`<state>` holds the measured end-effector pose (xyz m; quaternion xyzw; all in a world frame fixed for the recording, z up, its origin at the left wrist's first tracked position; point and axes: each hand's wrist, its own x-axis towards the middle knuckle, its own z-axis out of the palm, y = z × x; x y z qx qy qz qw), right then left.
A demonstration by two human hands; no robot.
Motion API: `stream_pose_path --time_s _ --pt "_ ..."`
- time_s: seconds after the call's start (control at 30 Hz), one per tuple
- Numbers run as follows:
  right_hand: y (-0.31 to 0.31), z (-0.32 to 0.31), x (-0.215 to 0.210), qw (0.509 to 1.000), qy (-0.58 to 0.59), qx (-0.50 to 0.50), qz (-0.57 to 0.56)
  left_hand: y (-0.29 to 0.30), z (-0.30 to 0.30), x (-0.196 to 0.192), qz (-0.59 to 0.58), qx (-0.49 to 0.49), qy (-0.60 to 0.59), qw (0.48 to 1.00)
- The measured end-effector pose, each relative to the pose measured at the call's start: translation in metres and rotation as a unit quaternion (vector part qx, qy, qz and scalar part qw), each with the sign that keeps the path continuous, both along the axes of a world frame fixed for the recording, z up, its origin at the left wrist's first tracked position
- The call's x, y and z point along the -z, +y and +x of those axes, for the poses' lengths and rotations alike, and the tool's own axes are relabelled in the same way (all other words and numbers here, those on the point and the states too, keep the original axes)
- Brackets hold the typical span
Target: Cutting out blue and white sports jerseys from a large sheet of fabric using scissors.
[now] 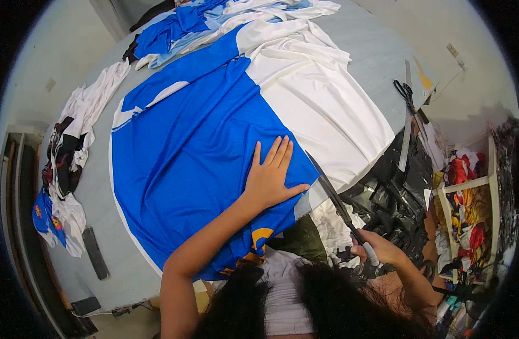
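Observation:
A large printed fabric piece, blue on the left and white on the right, lies wrinkled across the table in front of me. My left hand rests flat on the blue part, fingers spread, close to the blue-white border. In my right hand is a pair of long dark fabric scissors, my fingers wrapped around the handles. The blades point up and left along that border, at the near edge of the fabric, just right of my left thumb. An orange print shows low on the blue part.
Blue and white garments are heaped at the table's far end; more cloth lies on the left edge. A second pair of scissors and a metal ruler lie right. Black plastic and a scrap-filled rack stand beyond.

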<state>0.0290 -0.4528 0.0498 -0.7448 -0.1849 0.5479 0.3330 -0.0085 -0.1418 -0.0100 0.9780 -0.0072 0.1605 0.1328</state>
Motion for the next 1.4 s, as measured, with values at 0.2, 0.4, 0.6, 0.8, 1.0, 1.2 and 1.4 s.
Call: stream_pose_path --time_s 0.2,0.4,0.6,0.8,1.0,1.2,1.4 --pt "0.006 -0.006 -0.003 0.999 -0.028 0.020 0.016 0.000 0.001 -0.001 -0.001 0.002 0.000 1.000" --pt "0.004 -0.005 -0.001 0.999 -0.018 0.033 0.009 0.000 0.000 0.000 -0.007 0.002 0.004 1.000" --pt "0.013 -0.011 -0.010 0.997 -0.067 -0.004 -0.040 0.001 -0.001 -0.001 -0.011 -0.003 0.004 1.000" --pt "0.027 -0.004 -0.027 0.996 -0.014 -0.023 -0.086 0.001 -0.003 -0.001 -0.019 -0.014 0.000 1.000" --pt "0.034 0.002 -0.009 0.991 -0.091 -0.088 -0.041 0.000 -0.005 0.000 -0.024 -0.009 -0.007 1.000" --pt "0.045 -0.007 -0.013 0.992 -0.084 -0.065 -0.066 0.000 -0.006 0.002 -0.043 -0.008 -0.007 0.999" --pt "0.043 -0.016 -0.017 0.996 -0.053 -0.026 -0.064 -0.001 -0.011 0.001 -0.049 0.000 -0.002 0.999"
